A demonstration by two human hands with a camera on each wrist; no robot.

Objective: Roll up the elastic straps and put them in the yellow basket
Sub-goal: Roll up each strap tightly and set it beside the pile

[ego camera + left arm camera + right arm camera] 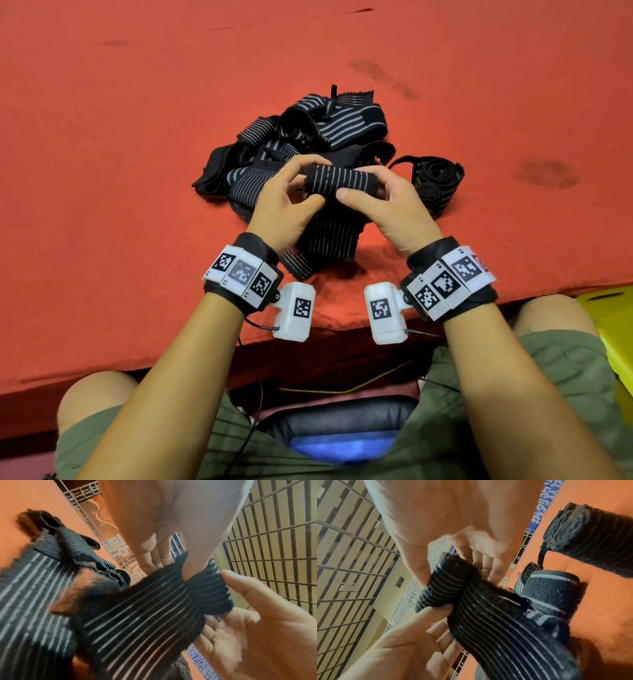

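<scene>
A black elastic strap with grey stripes, partly rolled (337, 181), is held above the red table. My left hand (317, 183) pinches the roll's left end and my right hand (359, 185) pinches its right end. The unrolled tail (329, 236) hangs down to the table edge. In the left wrist view the roll (211, 588) sits under my left thumb (192, 566). The right wrist view shows the roll (443, 588) between both thumbs. The yellow basket (613, 329) shows only a corner at the right edge, beside my knee.
A loose pile of striped straps (308, 133) lies on the red table (137, 171) just beyond my hands. One rolled strap (438, 181) lies to the right of the pile, also seen as a dark roll (590, 540). My knees are under the table's front edge.
</scene>
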